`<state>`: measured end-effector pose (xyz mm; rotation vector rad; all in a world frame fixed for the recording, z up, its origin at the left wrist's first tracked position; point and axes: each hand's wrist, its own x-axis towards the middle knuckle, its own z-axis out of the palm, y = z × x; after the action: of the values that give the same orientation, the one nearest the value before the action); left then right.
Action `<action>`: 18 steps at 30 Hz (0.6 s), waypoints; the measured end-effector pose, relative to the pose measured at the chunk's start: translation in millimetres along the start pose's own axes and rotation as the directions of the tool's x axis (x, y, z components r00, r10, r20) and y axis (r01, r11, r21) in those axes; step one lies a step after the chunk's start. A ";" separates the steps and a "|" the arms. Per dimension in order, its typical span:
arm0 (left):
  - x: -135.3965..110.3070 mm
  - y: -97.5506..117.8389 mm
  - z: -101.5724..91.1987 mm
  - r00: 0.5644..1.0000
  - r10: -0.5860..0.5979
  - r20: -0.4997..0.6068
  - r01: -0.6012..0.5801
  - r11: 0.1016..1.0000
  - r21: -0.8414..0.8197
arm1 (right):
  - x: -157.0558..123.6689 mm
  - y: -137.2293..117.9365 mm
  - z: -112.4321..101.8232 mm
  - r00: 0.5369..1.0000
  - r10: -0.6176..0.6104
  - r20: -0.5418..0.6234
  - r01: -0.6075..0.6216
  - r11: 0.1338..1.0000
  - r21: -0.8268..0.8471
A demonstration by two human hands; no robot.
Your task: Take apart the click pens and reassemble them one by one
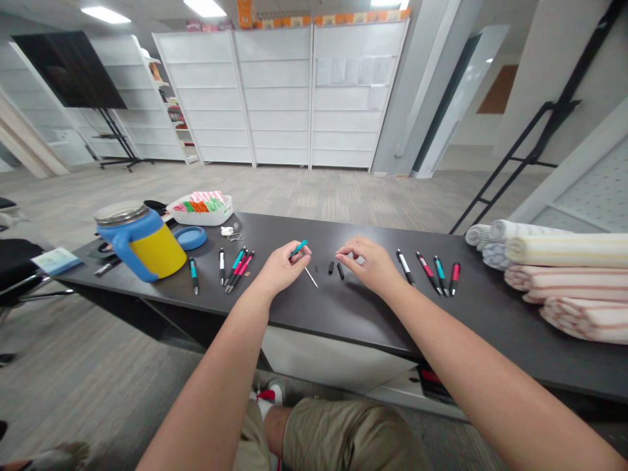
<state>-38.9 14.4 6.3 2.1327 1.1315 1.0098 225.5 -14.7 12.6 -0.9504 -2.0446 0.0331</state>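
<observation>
My left hand point(283, 265) is closed around a teal pen barrel point(299, 248) that sticks up from its fingers. A thin refill point(311, 278) lies on the dark table point(343, 307) just right of that hand. My right hand point(366, 260) hovers with fingers pinched near small black pen parts point(336, 268); whether it holds one I cannot make out. Several assembled pens point(235, 265) lie to the left, and several more pens point(432, 271) to the right.
A blue and yellow jug point(142, 245) and a blue lid point(190, 237) stand at the left, with a white tray point(201, 216) of coloured items behind. Rolled towels point(564, 275) are stacked at the right. White shelving lines the far wall.
</observation>
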 end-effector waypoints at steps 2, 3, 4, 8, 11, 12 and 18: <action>-4.2 -1.9 -5.9 0.988 0.037 0.153 -0.042 0.999 0.030 | 0.5 -0.1 -0.7 1.000 0.011 0.008 -0.011 1.000 -0.007; -5.8 -2.0 -8.0 0.974 0.067 0.217 -0.078 0.996 0.047 | 0.7 -0.2 -0.9 1.000 0.015 0.012 -0.015 1.000 -0.009; -6.7 -1.4 -9.5 0.958 0.094 0.270 -0.114 0.992 0.060 | 0.9 -0.4 -1.0 1.000 0.019 0.016 -0.019 1.000 -0.011; -5.5 3.9 -10.8 0.917 0.134 0.375 -0.187 0.976 0.108 | 0.7 -0.4 -0.4 0.999 0.031 0.026 -0.031 0.999 -0.007; -3.3 5.3 -8.3 0.915 0.136 0.379 -0.212 0.963 0.167 | -0.4 1.5 0.9 0.998 0.043 0.035 -0.043 0.999 0.011; -2.9 4.6 -7.0 0.916 0.145 0.373 -0.227 0.955 0.188 | -0.8 2.4 1.4 0.998 0.044 0.042 -0.045 0.999 0.018; -2.7 -2.1 -2.7 0.929 0.157 0.335 -0.256 0.927 0.275 | -1.4 4.4 3.7 0.995 0.029 0.100 -0.032 0.999 0.028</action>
<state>-43.0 13.5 5.4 2.6022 0.9752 0.5745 226.0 -11.3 7.7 -0.9791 -2.1143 0.1290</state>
